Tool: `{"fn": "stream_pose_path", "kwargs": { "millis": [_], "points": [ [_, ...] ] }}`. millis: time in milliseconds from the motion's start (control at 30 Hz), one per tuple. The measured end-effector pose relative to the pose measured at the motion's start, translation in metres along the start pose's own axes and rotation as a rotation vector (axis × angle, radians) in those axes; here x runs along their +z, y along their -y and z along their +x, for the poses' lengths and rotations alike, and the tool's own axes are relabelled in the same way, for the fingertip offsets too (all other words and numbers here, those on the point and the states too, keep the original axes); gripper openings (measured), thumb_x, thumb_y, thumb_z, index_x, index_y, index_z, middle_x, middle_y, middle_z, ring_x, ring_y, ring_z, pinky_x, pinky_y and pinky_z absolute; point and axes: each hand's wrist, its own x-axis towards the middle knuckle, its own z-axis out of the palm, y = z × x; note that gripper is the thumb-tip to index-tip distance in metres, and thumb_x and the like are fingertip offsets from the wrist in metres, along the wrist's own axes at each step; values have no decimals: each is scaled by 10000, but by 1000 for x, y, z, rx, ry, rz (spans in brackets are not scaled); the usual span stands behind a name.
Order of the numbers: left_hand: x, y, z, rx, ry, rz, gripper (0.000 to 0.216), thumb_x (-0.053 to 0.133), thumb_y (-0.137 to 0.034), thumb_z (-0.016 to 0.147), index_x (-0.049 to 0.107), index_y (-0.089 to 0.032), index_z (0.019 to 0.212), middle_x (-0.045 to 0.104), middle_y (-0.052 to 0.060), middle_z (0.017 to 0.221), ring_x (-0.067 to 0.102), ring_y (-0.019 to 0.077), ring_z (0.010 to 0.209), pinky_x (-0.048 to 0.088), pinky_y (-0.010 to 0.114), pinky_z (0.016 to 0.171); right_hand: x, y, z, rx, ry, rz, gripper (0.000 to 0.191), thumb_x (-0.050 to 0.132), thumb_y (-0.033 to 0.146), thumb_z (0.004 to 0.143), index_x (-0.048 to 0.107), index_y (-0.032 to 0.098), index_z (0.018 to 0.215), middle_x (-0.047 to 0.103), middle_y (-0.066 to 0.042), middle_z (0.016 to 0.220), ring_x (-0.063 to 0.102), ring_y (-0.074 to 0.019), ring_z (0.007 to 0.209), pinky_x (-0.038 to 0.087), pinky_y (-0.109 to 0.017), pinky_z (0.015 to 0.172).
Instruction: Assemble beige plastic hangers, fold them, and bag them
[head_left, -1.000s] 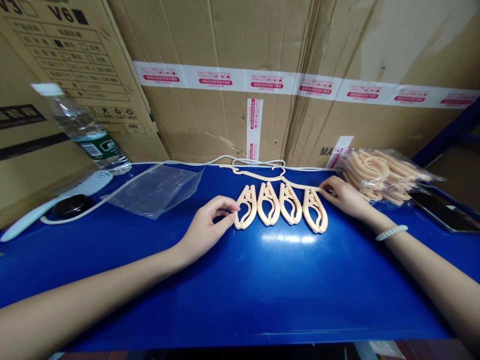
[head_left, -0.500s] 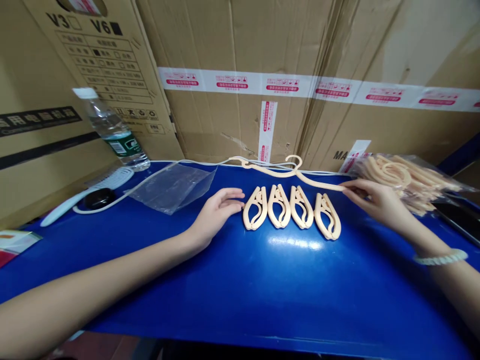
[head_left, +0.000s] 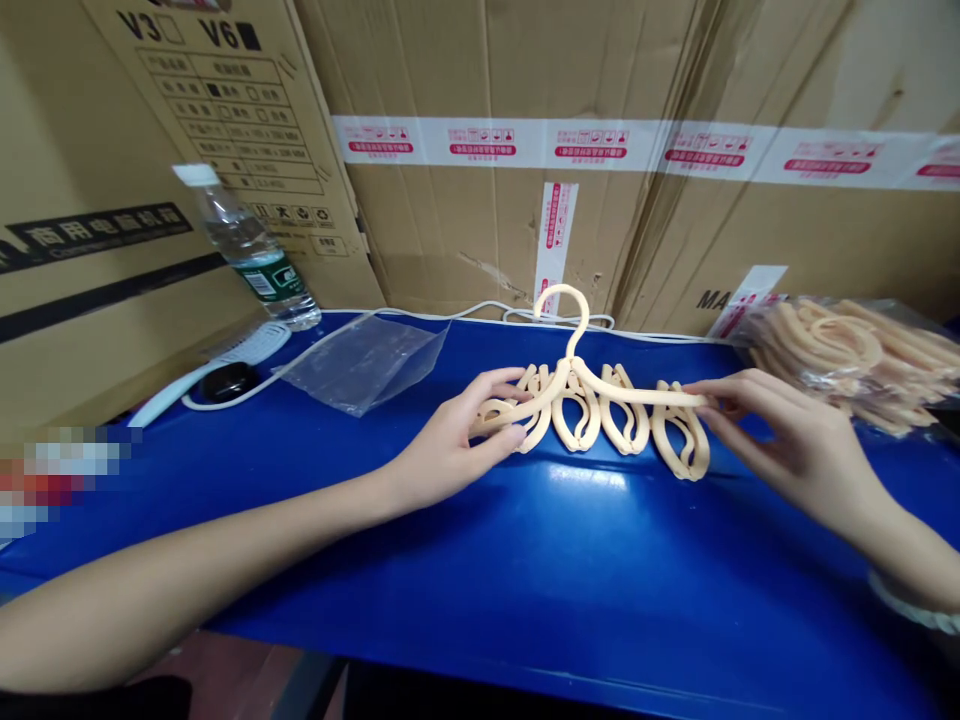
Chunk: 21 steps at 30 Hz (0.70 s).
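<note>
An unfolded beige plastic clothes hanger (head_left: 637,396) spans between my hands, its hook pointing up and away from me. My left hand (head_left: 457,430) grips the left arm of the hanger between thumb and fingers. At the other end, my right hand (head_left: 795,430) pinches the right arm's tip. Behind and below it, several folded beige hangers (head_left: 624,425) lie in a row on the blue table (head_left: 525,580). The leftmost folded hanger is partly covered by my left hand and the held hanger.
At right lies a clear bag of beige hangers (head_left: 855,350). A flat clear plastic bag (head_left: 360,365), a water bottle (head_left: 262,260), a light blue brush-like item (head_left: 259,342) and a black object (head_left: 229,381) are at left. Cardboard boxes (head_left: 480,230) stand along the back, near a white cable (head_left: 667,338).
The unfolded hanger has come nearer to me, and its hook now stands up. My left hand has closed on its left arm. My right hand keeps hold of the other end.
</note>
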Motion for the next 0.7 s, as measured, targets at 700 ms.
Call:
{"fn": "stream_pose_path", "kwargs": {
  "millis": [700],
  "points": [
    [8, 21, 3, -83, -209, -194, 227, 729, -325, 856, 685, -183, 1027, 647, -10, 746, 574, 121, 633, 494, 256, 637, 12, 11, -22, 8, -42, -484, 375, 458, 183, 998, 655, 338, 1276, 661, -77, 1285, 683, -226, 744, 472, -334, 499]
  ]
}}
